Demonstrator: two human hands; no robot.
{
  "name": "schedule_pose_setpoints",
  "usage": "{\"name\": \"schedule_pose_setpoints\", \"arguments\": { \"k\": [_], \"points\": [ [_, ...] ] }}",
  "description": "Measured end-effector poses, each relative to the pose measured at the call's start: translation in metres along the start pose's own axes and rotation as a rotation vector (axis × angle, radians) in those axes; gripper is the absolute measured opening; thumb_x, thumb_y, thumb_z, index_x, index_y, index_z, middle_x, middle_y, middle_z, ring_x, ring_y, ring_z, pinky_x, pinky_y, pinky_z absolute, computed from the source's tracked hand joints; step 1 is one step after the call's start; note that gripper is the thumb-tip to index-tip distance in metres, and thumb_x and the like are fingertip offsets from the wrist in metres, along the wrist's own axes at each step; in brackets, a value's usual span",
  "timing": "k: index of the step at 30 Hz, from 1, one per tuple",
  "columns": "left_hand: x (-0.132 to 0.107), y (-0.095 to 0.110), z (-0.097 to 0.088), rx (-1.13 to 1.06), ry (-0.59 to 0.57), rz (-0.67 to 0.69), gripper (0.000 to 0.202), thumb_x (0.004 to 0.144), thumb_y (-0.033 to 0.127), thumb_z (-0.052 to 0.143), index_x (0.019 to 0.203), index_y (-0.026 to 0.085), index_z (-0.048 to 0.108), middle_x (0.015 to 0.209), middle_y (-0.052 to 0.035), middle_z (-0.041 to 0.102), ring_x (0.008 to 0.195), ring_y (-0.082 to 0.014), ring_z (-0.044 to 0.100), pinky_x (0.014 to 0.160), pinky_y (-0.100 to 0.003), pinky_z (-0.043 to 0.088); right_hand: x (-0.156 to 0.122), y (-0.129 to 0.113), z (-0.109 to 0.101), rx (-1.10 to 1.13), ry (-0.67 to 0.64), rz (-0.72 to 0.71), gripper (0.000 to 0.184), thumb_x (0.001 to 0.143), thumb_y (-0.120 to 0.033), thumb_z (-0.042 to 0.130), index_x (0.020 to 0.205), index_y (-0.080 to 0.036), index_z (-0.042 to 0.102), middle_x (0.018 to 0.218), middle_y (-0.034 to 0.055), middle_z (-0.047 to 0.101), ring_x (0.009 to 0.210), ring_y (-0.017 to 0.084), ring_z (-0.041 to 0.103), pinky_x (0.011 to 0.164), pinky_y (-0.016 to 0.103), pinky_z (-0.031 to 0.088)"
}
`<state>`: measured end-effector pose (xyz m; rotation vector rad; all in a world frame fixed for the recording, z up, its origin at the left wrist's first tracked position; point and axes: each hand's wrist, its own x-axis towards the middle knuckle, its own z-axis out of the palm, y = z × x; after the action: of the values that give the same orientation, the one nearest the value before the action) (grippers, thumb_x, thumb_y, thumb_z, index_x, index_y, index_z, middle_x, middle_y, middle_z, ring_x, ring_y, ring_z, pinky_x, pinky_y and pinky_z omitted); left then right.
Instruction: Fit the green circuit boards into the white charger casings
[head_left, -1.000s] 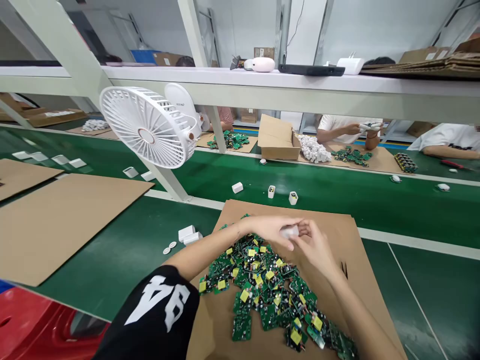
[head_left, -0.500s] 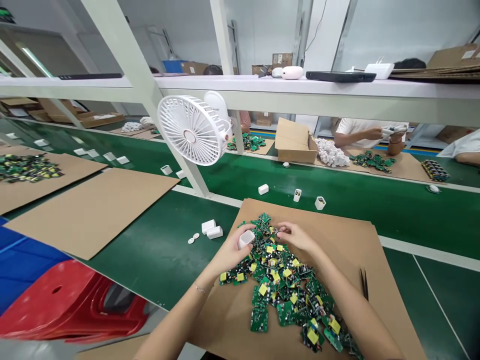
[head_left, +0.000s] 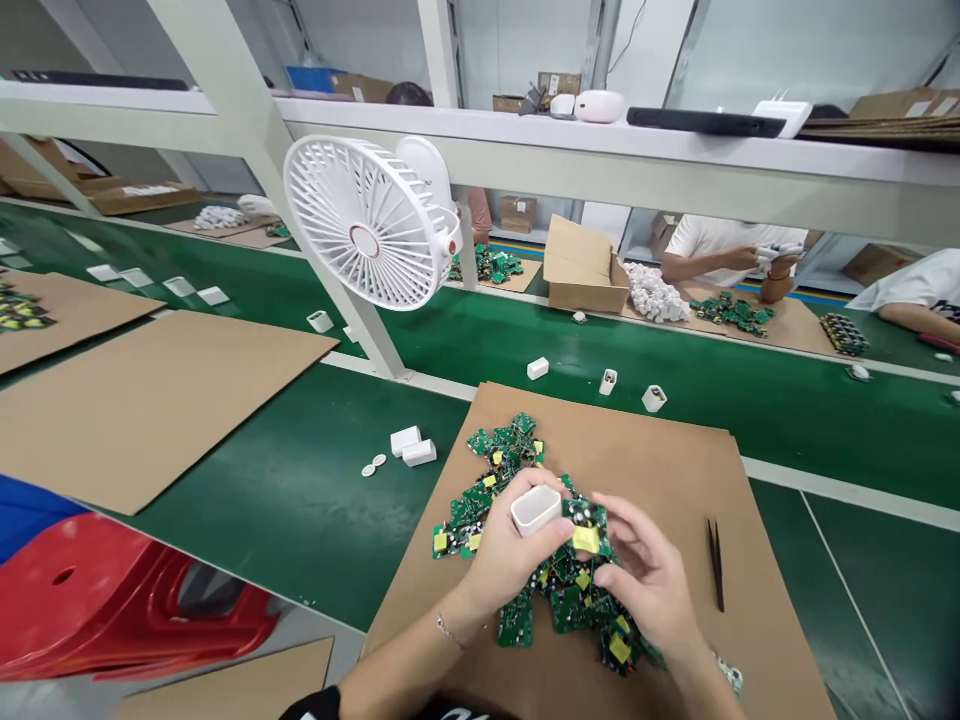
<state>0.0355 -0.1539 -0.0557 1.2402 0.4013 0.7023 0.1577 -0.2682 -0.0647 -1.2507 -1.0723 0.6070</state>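
My left hand (head_left: 504, 552) grips a small white open-topped plastic case (head_left: 535, 509), mouth facing up. Right beside it, my right hand (head_left: 646, 578) pinches a green circuit board with a yellow part (head_left: 586, 527) and holds it close to the case. Both hands hover over a pile of green circuit boards (head_left: 517, 520) lying on a brown cardboard sheet (head_left: 645, 470).
Black tweezers (head_left: 715, 562) lie on the cardboard at right. White cases (head_left: 411, 446) sit on the green belt (head_left: 315, 480); more white cases (head_left: 652, 398) stand beyond. A white fan (head_left: 364, 224) hangs on the frame. Other people work across the belt (head_left: 731, 250). A red stool (head_left: 127, 600) stands at lower left.
My hands drew back toward me from the pile's far side. The left turned the white case mouth-up, and the right picked up a green board and brought it beside the case.
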Motion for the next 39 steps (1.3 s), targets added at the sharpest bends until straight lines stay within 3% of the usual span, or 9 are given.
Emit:
{"name": "schedule_pose_setpoints", "arguments": {
  "k": [4, 6, 8, 11, 15, 22, 27, 35, 39],
  "points": [
    [-0.009, 0.003, 0.005, 0.044, -0.042, 0.060, 0.034, 0.078, 0.023, 0.072, 0.106, 0.022, 0.052, 0.087, -0.0006, 0.061, 0.073, -0.0130, 0.055, 0.069, -0.023, 0.045, -0.006, 0.001, 0.004, -0.119, 0.236, -0.194, 0.034, 0.077, -0.047, 0.074, 0.105, -0.029, 0.071, 0.094, 0.0060, 0.068, 0.087, 0.021, 0.067, 0.072, 0.030, 0.058],
    [-0.011, 0.005, 0.005, 0.059, -0.066, 0.097, 0.039, 0.080, 0.019, 0.069, 0.111, 0.024, 0.045, 0.098, -0.0032, 0.065, 0.085, -0.0152, 0.060, 0.079, -0.026, 0.046, -0.006, 0.002, 0.004, -0.047, 0.305, -0.198, 0.039, 0.077, -0.050, 0.072, 0.109, -0.027, 0.069, 0.101, 0.0086, 0.070, 0.094, 0.025, 0.069, 0.078, 0.037, 0.059],
    [-0.010, 0.008, 0.002, 0.055, -0.105, 0.102, 0.032, 0.080, 0.019, 0.069, 0.102, 0.023, 0.047, 0.109, -0.0066, 0.066, 0.098, -0.0176, 0.061, 0.086, -0.027, 0.046, -0.007, 0.000, 0.002, 0.041, 0.336, -0.172, 0.042, 0.079, -0.050, 0.070, 0.113, -0.026, 0.067, 0.101, 0.0095, 0.072, 0.095, 0.027, 0.071, 0.080, 0.040, 0.060],
    [-0.006, 0.008, -0.006, -0.042, -0.246, -0.099, 0.034, 0.072, 0.038, 0.078, 0.090, 0.018, 0.057, 0.094, -0.0071, 0.068, 0.078, -0.0157, 0.064, 0.064, -0.022, 0.048, -0.005, -0.006, -0.001, 0.099, 0.282, -0.147, 0.042, 0.078, -0.048, 0.072, 0.113, -0.027, 0.069, 0.101, 0.0086, 0.075, 0.094, 0.028, 0.072, 0.078, 0.040, 0.061],
    [-0.001, 0.003, -0.011, -0.280, -0.415, -0.346, 0.059, 0.058, 0.063, 0.080, 0.084, 0.013, 0.063, 0.059, -0.0006, 0.060, 0.042, -0.0089, 0.053, 0.037, -0.017, 0.034, -0.002, -0.017, -0.001, 0.083, 0.163, -0.133, 0.040, 0.079, -0.046, 0.072, 0.115, -0.029, 0.068, 0.103, 0.0064, 0.075, 0.094, 0.027, 0.073, 0.076, 0.037, 0.062],
    [-0.002, -0.002, -0.012, -0.389, -0.418, -0.377, 0.053, 0.056, 0.055, 0.084, 0.078, 0.012, 0.064, 0.057, -0.0006, 0.062, 0.039, -0.0072, 0.053, 0.035, -0.015, 0.037, -0.004, -0.026, 0.001, 0.044, 0.086, -0.140, 0.041, 0.079, -0.045, 0.072, 0.118, -0.032, 0.067, 0.107, 0.0047, 0.075, 0.099, 0.025, 0.072, 0.083, 0.037, 0.061],
    [-0.003, -0.001, -0.012, -0.353, -0.416, -0.430, 0.056, 0.052, 0.056, 0.085, 0.081, 0.012, 0.066, 0.060, -0.0015, 0.064, 0.040, -0.0076, 0.054, 0.036, -0.016, 0.041, -0.002, -0.029, -0.001, -0.019, 0.071, -0.137, 0.040, 0.079, -0.044, 0.073, 0.117, -0.033, 0.068, 0.103, 0.0068, 0.075, 0.093, 0.027, 0.073, 0.076, 0.040, 0.063],
    [-0.006, 0.004, -0.011, -0.298, -0.412, -0.427, 0.055, 0.053, 0.056, 0.085, 0.082, 0.013, 0.067, 0.061, -0.0016, 0.064, 0.043, -0.0093, 0.055, 0.037, -0.017, 0.043, -0.007, -0.028, -0.005, -0.263, -0.023, -0.243, 0.043, 0.086, -0.037, 0.067, 0.128, -0.031, 0.060, 0.112, 0.0074, 0.072, 0.102, 0.026, 0.070, 0.085, 0.039, 0.060],
    [-0.004, 0.001, -0.013, -0.301, -0.478, -0.387, 0.053, 0.053, 0.050, 0.086, 0.083, 0.011, 0.067, 0.058, -0.0006, 0.062, 0.042, -0.0088, 0.054, 0.038, -0.016, 0.042, -0.008, -0.033, -0.006, -0.299, -0.076, -0.295, 0.045, 0.086, -0.035, 0.068, 0.130, -0.029, 0.058, 0.115, 0.0082, 0.071, 0.104, 0.025, 0.069, 0.086, 0.037, 0.060]
  ]
}}
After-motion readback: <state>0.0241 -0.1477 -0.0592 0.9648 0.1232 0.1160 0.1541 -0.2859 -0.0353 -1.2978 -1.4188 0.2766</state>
